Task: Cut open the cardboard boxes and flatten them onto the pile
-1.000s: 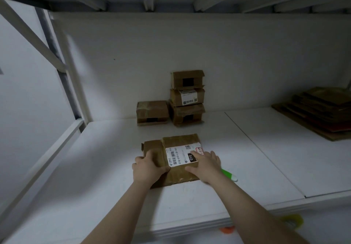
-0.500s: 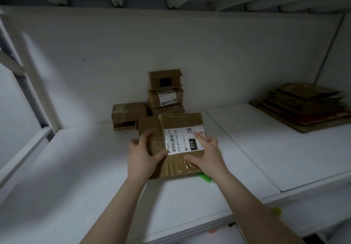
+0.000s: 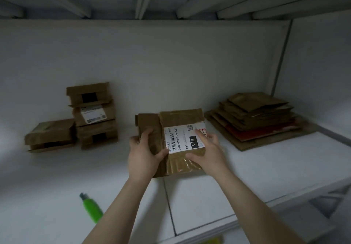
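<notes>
**A:** Which step is this?

**B:** Looks like the carry-over. The flattened brown cardboard box (image 3: 180,117), with its white shipping label (image 3: 183,139), is held above the white worktop (image 3: 266,167), just left of the pile of flattened brown cardboard sheets (image 3: 256,118).

**A:** How are the hands set?

**B:** The left hand (image 3: 144,154) grips the box's left edge, thumb on top and fingers curled round it. The right hand (image 3: 207,150) holds the right side, fingers across the label and thumb lower on the taped face. Both forearms reach forward.

**A:** Next?

**B:** I'd judge a swing rightward, then a level set-down on the pile. The green-handled cutter (image 3: 91,207) lies on the worktop by the left forearm. The uncut brown boxes (image 3: 93,114) wait at the back wall.
</notes>
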